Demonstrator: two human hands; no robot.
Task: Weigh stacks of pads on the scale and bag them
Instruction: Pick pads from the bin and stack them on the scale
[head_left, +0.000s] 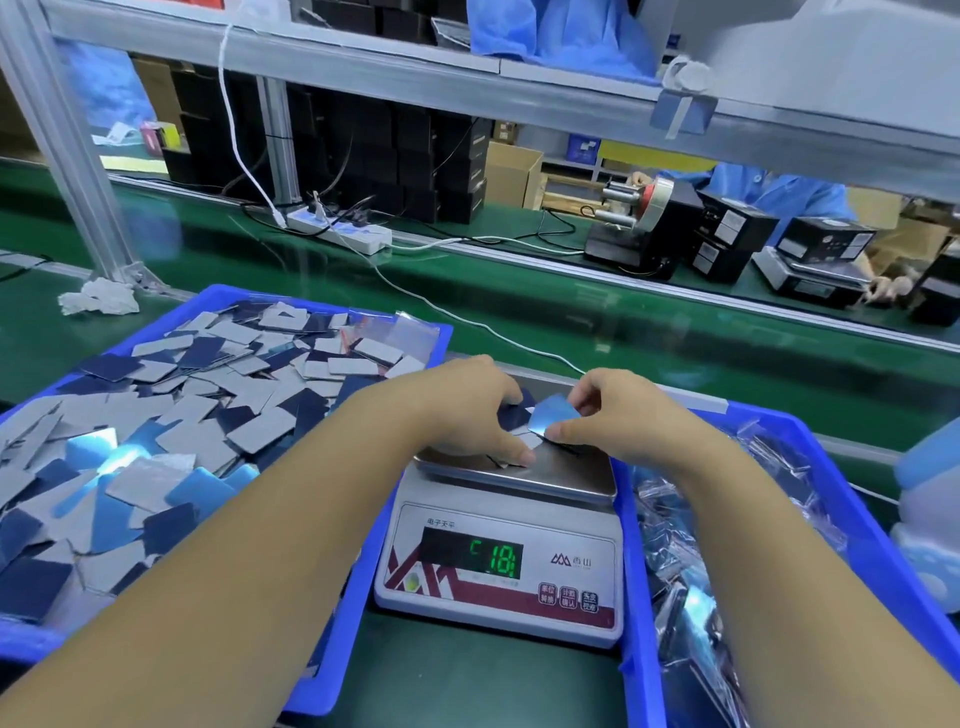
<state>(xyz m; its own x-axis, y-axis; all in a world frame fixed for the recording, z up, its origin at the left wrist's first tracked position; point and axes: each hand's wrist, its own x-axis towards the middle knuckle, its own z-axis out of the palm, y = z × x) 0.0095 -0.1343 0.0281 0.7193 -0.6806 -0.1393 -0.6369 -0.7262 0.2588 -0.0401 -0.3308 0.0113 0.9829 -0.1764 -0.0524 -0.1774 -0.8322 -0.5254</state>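
The right hand (631, 415) pinches one shiny blue pad (554, 415) between thumb and forefinger, holding it tilted over the scale's steel pan (566, 475), its long axis running from lower left up toward the far right. The left hand (470, 410) has its fingers curled down onto a small heap of pads (514, 415) lying on the pan, thumb pressed at the near edge; how many pads are under it cannot be counted, since the hand hides most of them. Both hands meet over the one electronic scale (501, 551), whose green display (496, 558) shows digits that look like 181, with a blurred mark before them. Above the display is Chinese lettering, 电子天平; a logo with two further characters sits to its right, and three red buttons line the lower right corner, their captions too small to read. Two blue trays flank the scale: the left tray (343, 597) is heaped with many loose grey, dark blue and shiny pads lying at all angles, too many to count, and the right tray (636, 597) holds crinkled clear plastic bags (685, 525). Everything rests on a green bench (467, 680).
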